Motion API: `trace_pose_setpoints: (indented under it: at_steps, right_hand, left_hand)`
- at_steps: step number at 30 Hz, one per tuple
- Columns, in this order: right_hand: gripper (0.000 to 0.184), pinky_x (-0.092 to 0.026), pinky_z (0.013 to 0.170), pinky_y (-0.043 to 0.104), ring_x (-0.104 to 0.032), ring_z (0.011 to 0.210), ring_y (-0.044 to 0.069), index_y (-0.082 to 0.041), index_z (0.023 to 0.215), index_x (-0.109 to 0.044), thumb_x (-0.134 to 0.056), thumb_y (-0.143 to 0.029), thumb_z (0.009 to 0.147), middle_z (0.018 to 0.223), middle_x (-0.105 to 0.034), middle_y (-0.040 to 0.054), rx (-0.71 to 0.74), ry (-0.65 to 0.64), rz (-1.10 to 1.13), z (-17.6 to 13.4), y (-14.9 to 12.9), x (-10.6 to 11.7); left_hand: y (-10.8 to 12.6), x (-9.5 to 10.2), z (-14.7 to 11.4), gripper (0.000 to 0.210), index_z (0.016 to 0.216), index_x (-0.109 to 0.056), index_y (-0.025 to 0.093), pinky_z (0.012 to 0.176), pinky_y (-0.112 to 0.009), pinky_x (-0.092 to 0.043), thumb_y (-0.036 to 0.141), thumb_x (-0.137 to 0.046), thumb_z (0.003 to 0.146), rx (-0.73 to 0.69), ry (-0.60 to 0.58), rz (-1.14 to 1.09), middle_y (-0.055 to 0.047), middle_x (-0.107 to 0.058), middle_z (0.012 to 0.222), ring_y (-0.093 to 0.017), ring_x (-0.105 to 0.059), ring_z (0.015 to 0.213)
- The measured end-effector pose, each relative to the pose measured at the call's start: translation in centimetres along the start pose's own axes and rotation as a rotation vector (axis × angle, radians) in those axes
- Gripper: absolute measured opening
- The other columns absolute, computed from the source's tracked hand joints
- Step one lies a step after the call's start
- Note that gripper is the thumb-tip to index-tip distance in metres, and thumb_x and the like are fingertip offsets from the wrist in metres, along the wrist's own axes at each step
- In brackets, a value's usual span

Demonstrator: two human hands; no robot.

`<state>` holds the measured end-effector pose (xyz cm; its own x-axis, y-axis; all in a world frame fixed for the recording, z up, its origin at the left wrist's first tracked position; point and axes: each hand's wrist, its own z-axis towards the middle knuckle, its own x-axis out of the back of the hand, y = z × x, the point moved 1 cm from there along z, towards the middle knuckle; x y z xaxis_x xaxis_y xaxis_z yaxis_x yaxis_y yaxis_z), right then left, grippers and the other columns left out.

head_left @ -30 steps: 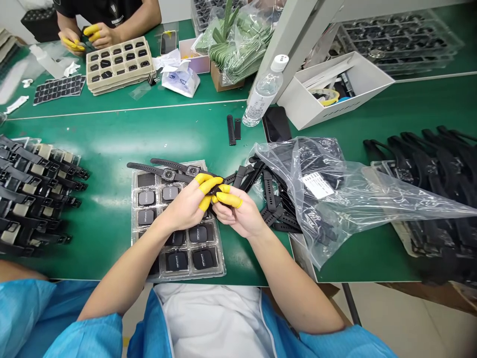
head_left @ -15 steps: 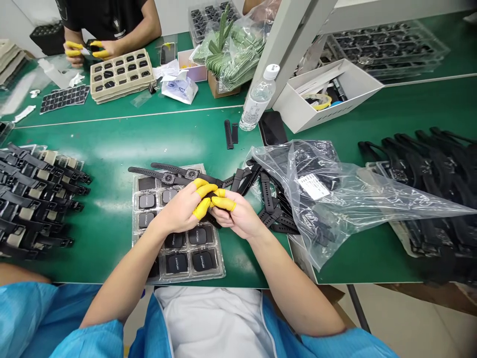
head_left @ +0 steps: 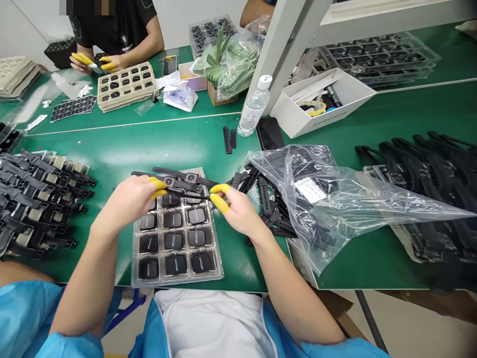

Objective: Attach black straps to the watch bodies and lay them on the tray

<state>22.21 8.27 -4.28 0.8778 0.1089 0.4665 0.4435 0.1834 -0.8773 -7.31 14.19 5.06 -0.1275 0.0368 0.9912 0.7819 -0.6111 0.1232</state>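
A black smartwatch (head_left: 185,193) is stretched out level between my hands, above the upper part of a clear plastic tray (head_left: 177,282). My left hand (head_left: 134,199) pinches its left strap end, and my right hand (head_left: 236,209) pinches the right one. Both hands wear yellow finger cots. Two other strapped watches (head_left: 192,179) lie across the tray's far end, just beyond the held one. Square dark watch bodies (head_left: 176,264) sit in the tray's compartments. To the right of my right hand is a loose pile of black watch straps (head_left: 265,194).
A clear plastic bag (head_left: 350,209) covers part of the straps. Strapped watches on trays stand left (head_left: 40,199) and right (head_left: 421,194). Beyond are a water bottle (head_left: 253,109), a phone (head_left: 269,133), a white box (head_left: 331,112) and two loose straps (head_left: 227,140). A co-worker (head_left: 119,35) sits opposite.
My hands were together over the tray; now they are apart, the left one having moved left, with the watch extended between them. More tray compartments show. The view has shifted slightly.
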Motion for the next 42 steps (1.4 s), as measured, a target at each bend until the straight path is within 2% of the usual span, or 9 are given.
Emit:
trace_pose_setpoints:
  at_steps: [4, 7, 15, 20, 24, 27, 34, 38, 42]
  right_hand:
    - [0.044, -0.037, 0.112, 0.062, -0.043, 0.139, 0.043, -0.011, 0.133, -0.061, -0.056, -0.039, 0.099, 0.138, -0.058, 0.0257, 0.01, 0.314, -0.439, 0.5, 2.6, 0.7]
    - [0.051, -0.028, 0.116, 0.07, -0.025, 0.151, 0.049, -0.005, 0.14, -0.053, -0.055, -0.031, 0.097, 0.151, -0.046, 0.0318, -0.102, 0.31, -0.63, 0.5, 4.9, 0.9]
    - [0.052, -0.028, 0.115, 0.068, -0.025, 0.151, 0.046, -0.012, 0.144, -0.05, -0.055, -0.037, 0.098, 0.152, -0.045, 0.0283, -0.148, 0.254, -0.675, 0.3, 7.4, 0.6]
    - [0.044, -0.031, 0.114, 0.067, -0.031, 0.148, 0.046, -0.013, 0.133, -0.054, -0.06, -0.032, 0.094, 0.142, -0.052, 0.0276, -0.132, 0.311, -0.636, 0.5, 7.0, 0.7]
    - [0.026, -0.03, 0.115, 0.067, -0.036, 0.146, 0.043, -0.018, 0.114, -0.057, -0.062, -0.023, 0.089, 0.13, -0.06, 0.0227, -0.099, 0.426, -0.544, 0.6, 6.5, 0.7]
    - [0.017, -0.032, 0.116, 0.064, -0.047, 0.14, 0.039, -0.022, 0.102, -0.055, -0.063, -0.024, 0.088, 0.126, -0.064, 0.0186, -0.102, 0.482, -0.333, 0.7, 5.7, 0.5]
    - [0.021, -0.055, 0.081, 0.037, -0.067, 0.078, 0.019, -0.026, 0.103, -0.055, -0.067, -0.042, 0.095, 0.083, -0.066, -0.0006, -0.099, 0.511, 0.522, 0.5, 1.6, 0.3]
    - [0.027, -0.042, 0.048, 0.026, -0.049, 0.048, 0.012, -0.028, 0.104, -0.053, -0.067, -0.049, 0.096, 0.071, -0.062, -0.0066, -0.104, 0.323, 0.81, -0.1, -0.4, -0.6]
    - [0.027, -0.037, 0.046, 0.025, -0.045, 0.047, 0.011, -0.026, 0.103, -0.055, -0.065, -0.051, 0.097, 0.065, -0.059, -0.0071, -0.149, 0.135, 0.924, -0.9, -1.6, -2.2]
  left_hand:
    - [-5.2, 0.4, -1.1, 0.037, 0.112, -0.076, 0.022, 0.091, -0.037, -0.057, 0.03, -0.047, 0.09, 0.238, -0.224, -0.135, -0.008, -0.079, 0.114, -0.029, -0.073, 0.103]
    - [-7.8, -0.5, -1.2, 0.034, 0.105, -0.073, 0.02, 0.091, -0.037, -0.056, 0.027, -0.046, 0.087, 0.346, -0.39, -0.214, -0.009, -0.079, 0.111, -0.028, -0.072, 0.103]
    - [-8.9, -2.5, -0.5, 0.021, 0.111, -0.06, 0.018, 0.09, -0.041, -0.053, 0.029, -0.055, 0.094, 0.567, -0.237, -0.09, -0.013, -0.071, 0.11, -0.028, -0.066, 0.101]
    - [-4.0, -2.5, -0.3, 0.02, 0.105, -0.062, 0.014, 0.099, -0.048, -0.049, 0.031, -0.054, 0.099, 0.552, 0.039, -0.026, -0.017, -0.064, 0.114, -0.033, -0.059, 0.113]
    - [4.3, -4.4, 0.6, 0.021, 0.108, -0.068, 0.015, 0.092, -0.043, -0.05, 0.028, -0.053, 0.103, 0.106, -0.091, -0.051, -0.012, -0.068, 0.115, -0.029, -0.061, 0.109]
    - [8.4, -6.1, 1.6, 0.019, 0.103, -0.07, 0.011, 0.082, -0.042, -0.047, 0.021, -0.054, 0.101, -0.003, -0.158, 0.167, -0.016, -0.068, 0.11, -0.032, -0.061, 0.105]
    - [9.5, -7.8, 3.3, 0.017, 0.097, -0.068, 0.009, 0.078, -0.044, -0.047, 0.009, -0.05, 0.096, 0.005, -0.124, 0.335, -0.019, -0.068, 0.096, -0.034, -0.063, 0.098]
    - [9.5, -6.1, 3.7, 0.018, 0.098, -0.065, 0.01, 0.08, -0.042, -0.051, 0.01, -0.047, 0.099, 0.01, -0.178, 0.236, -0.018, -0.07, 0.097, -0.034, -0.066, 0.101]
    - [9.1, -5.1, 3.8, 0.017, 0.114, -0.056, 0.015, 0.073, -0.036, -0.054, 0.024, -0.049, 0.102, 0.141, -0.174, -0.221, -0.011, -0.072, 0.092, -0.026, -0.071, 0.083]
